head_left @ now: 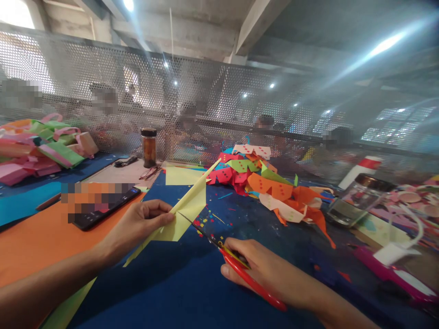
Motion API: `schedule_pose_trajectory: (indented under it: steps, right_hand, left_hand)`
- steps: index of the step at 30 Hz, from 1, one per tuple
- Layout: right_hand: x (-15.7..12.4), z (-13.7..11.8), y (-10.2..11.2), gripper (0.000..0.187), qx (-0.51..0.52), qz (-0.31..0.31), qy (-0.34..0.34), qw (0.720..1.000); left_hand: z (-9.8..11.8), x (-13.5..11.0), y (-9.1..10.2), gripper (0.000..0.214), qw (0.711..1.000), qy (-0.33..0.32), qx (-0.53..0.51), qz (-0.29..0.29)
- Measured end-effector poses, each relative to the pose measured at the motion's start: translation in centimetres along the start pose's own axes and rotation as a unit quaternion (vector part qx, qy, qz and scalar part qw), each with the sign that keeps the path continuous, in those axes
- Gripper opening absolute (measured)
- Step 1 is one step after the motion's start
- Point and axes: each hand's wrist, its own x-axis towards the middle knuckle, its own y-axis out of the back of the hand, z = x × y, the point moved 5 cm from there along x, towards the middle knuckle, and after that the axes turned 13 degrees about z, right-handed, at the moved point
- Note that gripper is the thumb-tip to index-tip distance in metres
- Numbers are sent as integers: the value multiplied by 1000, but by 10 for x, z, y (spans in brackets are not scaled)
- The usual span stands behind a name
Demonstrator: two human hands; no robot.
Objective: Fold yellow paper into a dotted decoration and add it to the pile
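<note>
Head view: above the tabletop (pixel 185 283), the left hand (pixel 147 218) pinches yellow paper (pixel 195 201), long axis slanting near-left to far-right; the right hand (pixel 255 265), near right, holds scissors (pixel 236 266) reaching it.

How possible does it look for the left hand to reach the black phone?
Probably yes: the phone lies near the left hand, nothing visibly between them, though that hand would need to release the yellow paper.
</note>
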Motion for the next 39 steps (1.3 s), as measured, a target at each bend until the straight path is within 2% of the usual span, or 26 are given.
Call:
schedule_pose_trajectory:
  steps: [15, 26, 39]
  right_hand:
    - [1, 3, -1, 26, -20, 3, -5, 1000]
    - [1, 5, -1, 26, -13, 17, -4, 1000]
    - [2, 9, -1, 31, -39, 26, 2, 999]
  left_hand:
    - [1, -1, 0, 27, 1000, -17, 18, 4]
    - [3, -1, -1, 28, 1000, 4, 4, 11]
    - [0, 0, 0, 30, 1000, -14, 20, -4]
